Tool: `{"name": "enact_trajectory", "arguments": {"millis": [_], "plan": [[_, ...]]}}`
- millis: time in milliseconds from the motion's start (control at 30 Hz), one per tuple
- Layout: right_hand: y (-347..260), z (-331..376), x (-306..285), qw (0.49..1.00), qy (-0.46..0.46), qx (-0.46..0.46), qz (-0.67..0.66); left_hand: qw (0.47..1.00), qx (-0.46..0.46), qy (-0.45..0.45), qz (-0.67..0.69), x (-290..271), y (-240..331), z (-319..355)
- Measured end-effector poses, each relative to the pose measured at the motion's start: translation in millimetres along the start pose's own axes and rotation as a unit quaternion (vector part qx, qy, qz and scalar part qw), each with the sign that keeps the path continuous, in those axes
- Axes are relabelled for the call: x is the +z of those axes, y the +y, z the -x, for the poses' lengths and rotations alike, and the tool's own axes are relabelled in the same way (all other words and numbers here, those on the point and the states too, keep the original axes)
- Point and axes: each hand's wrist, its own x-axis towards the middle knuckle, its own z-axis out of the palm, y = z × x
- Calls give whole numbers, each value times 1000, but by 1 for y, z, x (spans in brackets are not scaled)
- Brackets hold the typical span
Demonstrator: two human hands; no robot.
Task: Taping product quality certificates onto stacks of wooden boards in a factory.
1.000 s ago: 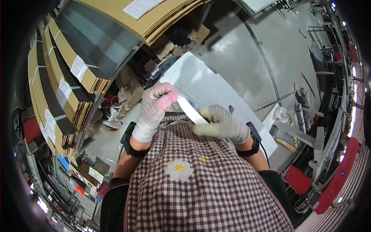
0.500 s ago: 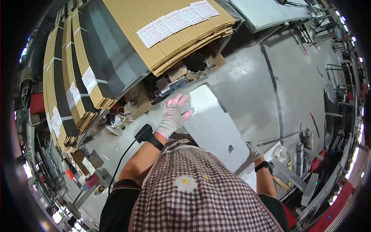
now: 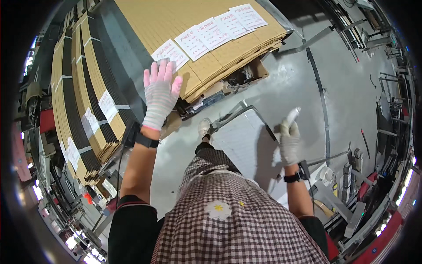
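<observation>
My left hand (image 3: pixel 160 97), in a striped glove with pink fingertips, is spread open. Its fingertips reach the nearest of several white paper slips with red print (image 3: pixel 216 33), laid in a row on a stack of brown cardboard sheets (image 3: pixel 198 72); whether they touch is hard to tell. My right hand (image 3: pixel 290 145), in a pale glove, is raised over the right side of a white sheet (image 3: pixel 239 136). Its fingers are closed around a slim whitish object (image 3: pixel 292 115) that points away from me; its kind is unclear.
Strapped bundles of brown and black sheets (image 3: pixel 94 94) stand at left. An open carton (image 3: pixel 257 75) sits under the stack. A dark tape line (image 3: pixel 320 92) crosses the grey floor. Metal parts and frames (image 3: pixel 345 180) crowd the right. My shoe (image 3: pixel 205 126) shows beside the white sheet.
My left hand has left the white sheet and moved up and left to the slips. The right hand has risen from the sheet's edge, and the whitish object now shows in it.
</observation>
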Motion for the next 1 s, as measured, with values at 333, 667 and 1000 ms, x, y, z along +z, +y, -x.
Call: {"name": "enact_trajectory", "arguments": {"millis": [333, 667, 1000], "plan": [[-56, -15, 217, 952, -134, 108, -253, 940, -12, 211, 267, -2, -10, -53], [-83, -17, 259, 901, -144, 223, -343, 481, -422, 67, 766, 53, -9, -35], [-77, 2, 170, 929, -198, -214, 228, 409, -394, 90, 818, 20, 56, 36]]}}
